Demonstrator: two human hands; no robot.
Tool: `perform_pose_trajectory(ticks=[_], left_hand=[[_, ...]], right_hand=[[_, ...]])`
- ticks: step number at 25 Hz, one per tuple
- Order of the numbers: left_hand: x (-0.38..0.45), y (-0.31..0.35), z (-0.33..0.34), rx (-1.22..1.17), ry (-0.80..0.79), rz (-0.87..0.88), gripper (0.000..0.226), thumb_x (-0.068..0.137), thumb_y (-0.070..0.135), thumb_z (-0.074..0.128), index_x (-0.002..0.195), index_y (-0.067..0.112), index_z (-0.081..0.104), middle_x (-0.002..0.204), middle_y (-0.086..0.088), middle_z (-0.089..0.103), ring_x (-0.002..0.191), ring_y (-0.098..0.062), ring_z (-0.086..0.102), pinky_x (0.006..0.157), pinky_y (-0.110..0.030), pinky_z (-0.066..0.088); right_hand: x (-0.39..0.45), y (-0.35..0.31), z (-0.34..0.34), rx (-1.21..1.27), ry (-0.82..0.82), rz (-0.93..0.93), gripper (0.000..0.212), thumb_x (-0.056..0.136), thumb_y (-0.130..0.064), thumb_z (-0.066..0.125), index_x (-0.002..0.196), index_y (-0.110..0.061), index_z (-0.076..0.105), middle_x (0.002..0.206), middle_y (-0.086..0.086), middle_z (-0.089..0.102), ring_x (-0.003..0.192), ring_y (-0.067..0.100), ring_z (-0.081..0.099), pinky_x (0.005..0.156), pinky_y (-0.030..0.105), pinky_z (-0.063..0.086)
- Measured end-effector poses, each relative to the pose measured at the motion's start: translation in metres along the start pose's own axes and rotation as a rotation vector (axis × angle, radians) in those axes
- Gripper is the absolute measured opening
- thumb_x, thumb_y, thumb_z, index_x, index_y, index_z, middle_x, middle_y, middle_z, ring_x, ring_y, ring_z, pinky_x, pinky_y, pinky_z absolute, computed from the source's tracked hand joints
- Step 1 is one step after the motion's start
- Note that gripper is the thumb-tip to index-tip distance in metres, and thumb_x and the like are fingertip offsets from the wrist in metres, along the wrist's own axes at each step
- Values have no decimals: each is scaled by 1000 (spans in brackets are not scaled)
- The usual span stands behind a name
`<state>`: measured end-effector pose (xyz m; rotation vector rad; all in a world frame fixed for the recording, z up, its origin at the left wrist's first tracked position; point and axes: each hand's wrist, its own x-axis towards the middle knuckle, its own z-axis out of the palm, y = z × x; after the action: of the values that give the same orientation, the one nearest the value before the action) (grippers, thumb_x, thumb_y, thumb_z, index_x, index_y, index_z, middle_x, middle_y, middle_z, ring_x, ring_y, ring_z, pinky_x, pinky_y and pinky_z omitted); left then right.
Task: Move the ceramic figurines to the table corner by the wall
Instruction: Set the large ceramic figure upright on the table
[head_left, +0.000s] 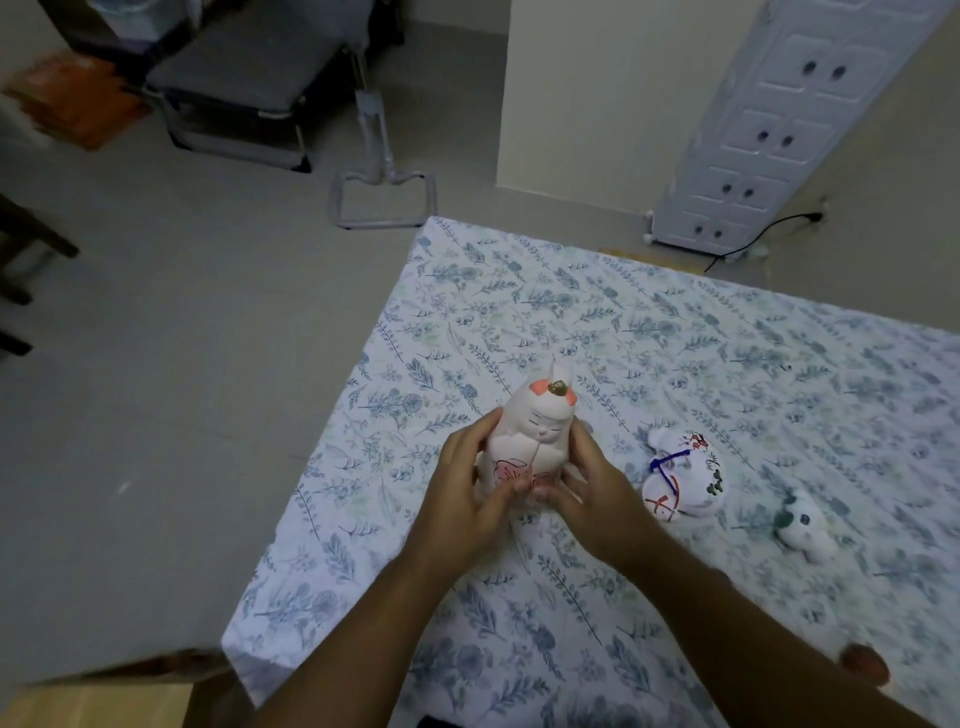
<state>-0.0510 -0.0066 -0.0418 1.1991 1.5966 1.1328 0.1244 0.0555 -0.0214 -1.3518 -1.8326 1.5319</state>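
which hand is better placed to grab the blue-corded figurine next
Right. The right hand sits beside the blue-corded figurine, while the left hand is on the far side of the tall white doll figurine both hands hold.

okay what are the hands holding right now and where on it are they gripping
Both hands hold the tall white doll figurine. The left hand and right hand clasp opposite sides of its lower body, fingertips meeting near the base.
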Motion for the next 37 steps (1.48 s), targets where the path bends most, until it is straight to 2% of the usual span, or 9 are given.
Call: perform_pose_trajectory(ticks=[9,12,15,21,25,29,32,34,37], left_hand=[[-14,-3,9,64,12,17,70,95,26,69,154,28,33,150,9,42,142,-5,39,113,-41,44],[-25,6,14,166,107,25,65,97,30,66,154,28,36,150,7,46,141,-7,41,112,-38,45],[-58,18,33,229,245,61,54,97,25,66,147,20,46,147,4,50,140,-9,43,113,-36,42],[-58,37,116,342,-4,247,52,97,32,64,146,15,51,154,1,46,146,-11,37,119,-28,31],[-2,49,180,327,-153,-29,56,99,37,61,148,14,45,150,3,46,140,-12,39,113,-25,29],[40,25,219,423,-137,-270,60,86,62,59,123,16,56,112,-3,66,112,-29,62,92,-42,50],[44,17,239,473,-135,-269,91,81,70,55,150,14,37,132,-12,60,127,-36,53,102,-53,47],[38,35,247,288,-125,-281,92,86,50,69,159,17,25,148,0,50,136,-17,46,107,-34,46],[36,53,257,228,-55,-239,85,82,20,83,155,19,39,147,5,50,129,-4,45,93,-7,39]], right_hand=[[-11,4,3,-65,31,-78,86,91,0,66,134,-66,31,127,-38,58,125,-5,56,99,17,49],[-18,4,2,-135,55,-101,70,91,-15,70,145,-45,36,132,-29,56,125,-9,52,104,22,47],[-32,20,-16,-423,197,-75,60,94,-39,64,149,-31,40,146,-8,52,136,9,44,112,40,41],[-80,65,-97,-601,472,-32,47,95,-37,59,138,-18,56,136,5,61,128,20,50,107,33,37],[-95,108,-160,-571,597,185,50,94,-36,63,140,-19,54,143,12,55,134,30,46,111,48,40],[-89,148,-209,-429,524,491,75,87,-39,73,150,-17,41,143,21,48,134,38,42,109,47,36],[-84,166,-219,-312,406,521,82,76,-50,78,145,-19,47,131,16,58,119,34,58,99,44,51],[-82,168,-221,-233,400,450,76,78,-35,82,145,-18,49,130,4,57,113,23,58,92,32,51],[-76,164,-226,-176,469,348,75,72,-16,88,138,-23,53,121,1,57,104,20,59,70,9,49]])
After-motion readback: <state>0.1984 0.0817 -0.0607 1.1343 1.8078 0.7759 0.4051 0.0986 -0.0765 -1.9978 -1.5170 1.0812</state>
